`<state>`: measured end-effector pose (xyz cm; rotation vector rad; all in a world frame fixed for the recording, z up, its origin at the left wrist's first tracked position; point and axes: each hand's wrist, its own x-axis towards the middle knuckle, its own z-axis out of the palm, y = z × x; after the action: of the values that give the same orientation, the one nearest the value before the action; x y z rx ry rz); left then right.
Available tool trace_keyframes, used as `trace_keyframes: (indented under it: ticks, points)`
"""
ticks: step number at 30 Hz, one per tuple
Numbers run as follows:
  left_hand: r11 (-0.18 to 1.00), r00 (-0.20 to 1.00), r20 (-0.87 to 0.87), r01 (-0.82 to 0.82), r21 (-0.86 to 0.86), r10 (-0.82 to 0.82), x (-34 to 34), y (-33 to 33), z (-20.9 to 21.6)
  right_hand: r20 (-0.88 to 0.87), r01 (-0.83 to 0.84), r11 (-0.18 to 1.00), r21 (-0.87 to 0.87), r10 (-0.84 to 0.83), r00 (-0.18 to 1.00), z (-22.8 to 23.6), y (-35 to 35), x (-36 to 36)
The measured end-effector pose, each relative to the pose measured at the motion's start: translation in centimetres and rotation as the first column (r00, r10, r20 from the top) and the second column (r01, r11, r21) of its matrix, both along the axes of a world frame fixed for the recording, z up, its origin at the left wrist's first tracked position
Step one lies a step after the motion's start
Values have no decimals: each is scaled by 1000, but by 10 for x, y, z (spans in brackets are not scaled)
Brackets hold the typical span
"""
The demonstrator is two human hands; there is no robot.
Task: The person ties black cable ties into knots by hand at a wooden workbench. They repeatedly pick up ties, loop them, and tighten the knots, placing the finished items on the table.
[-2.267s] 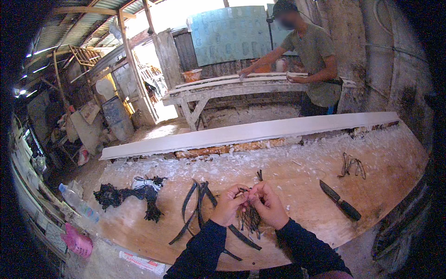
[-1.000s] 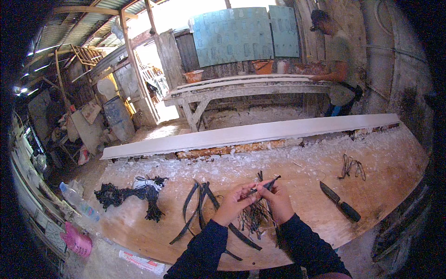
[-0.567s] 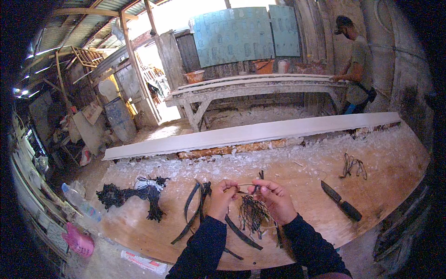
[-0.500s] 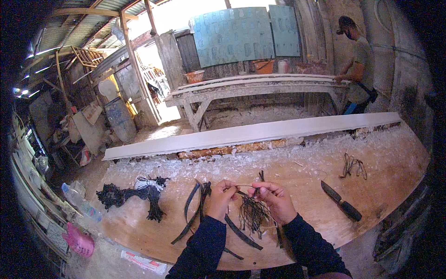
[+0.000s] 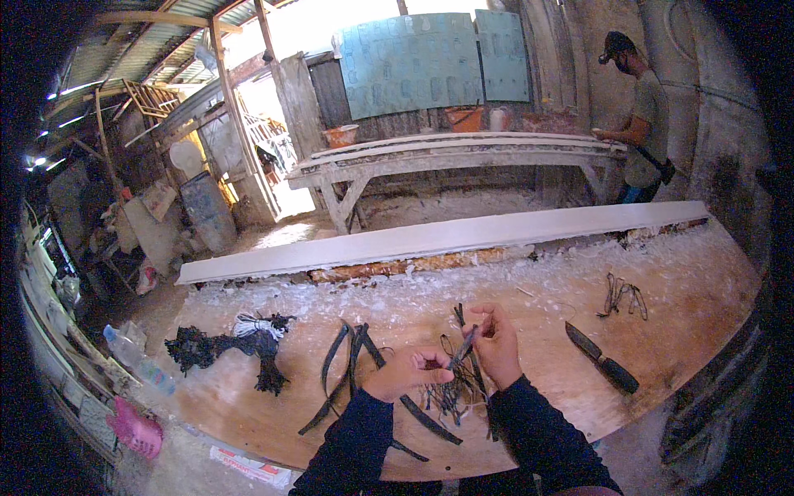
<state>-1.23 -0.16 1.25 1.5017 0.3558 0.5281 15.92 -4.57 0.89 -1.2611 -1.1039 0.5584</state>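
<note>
Both hands meet over the near middle of the wooden table. My left hand (image 5: 405,374) is closed, thumb and fingers pinching the lower end of a short dark strip (image 5: 463,349). The strip's upper end sits between the thumb and fingers of my right hand (image 5: 499,347), which is also closed. Beneath them lies a loose heap of thin dark cords (image 5: 442,403), partly hidden by my hands. Long flat black strips (image 5: 335,364) lie crossed beside my left hand, some passing under my wrist. To the right of my right hand rests a knife (image 5: 602,357) with a dark blade and handle.
Tied black cord bundles (image 5: 219,349), one with white cord (image 5: 258,325), lie at left. Thin loose cords (image 5: 622,296) are at right. A long white moulding (image 5: 447,240) spans the table's far edge amid white crumbs. Beyond, a person (image 5: 641,116) stands at a whitened bench (image 5: 455,157).
The thin cord stretched between my fingertips no longer shows; a thicker dark strip is now between my hands. My left hand has lowered and turned, and my right hand has risen slightly.
</note>
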Motion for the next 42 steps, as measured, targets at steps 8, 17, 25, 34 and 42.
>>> trace_keyframes:
  ticks: [8, 17, 25, 34, 42]
  points:
    - [883, 886, 29, -463, 80, 462, -13, 22, -1, 227, 23, 994, 106, -47, 973, -1, -5, -3]
    - [630, 645, -2, -748, -208, 765, -14, 29, -3, 189, -612, 791, -24, 604, 774, 1, -13, -24]
    - [824, 826, -36, -563, -54, 562, -11, 24, -8, -124, -616, 785, 72, 619, 775, 11, -18, -16]
    - [974, 994, -23, 111, 196, -108, 2, 2, -3, 319, 111, 993, -44, -91, 943, 0, -1, 0]
    - [824, 827, 3, -560, 90, 562, -10, 17, 2, 375, 39, 981, 190, -109, 921, -2, 2, 0]
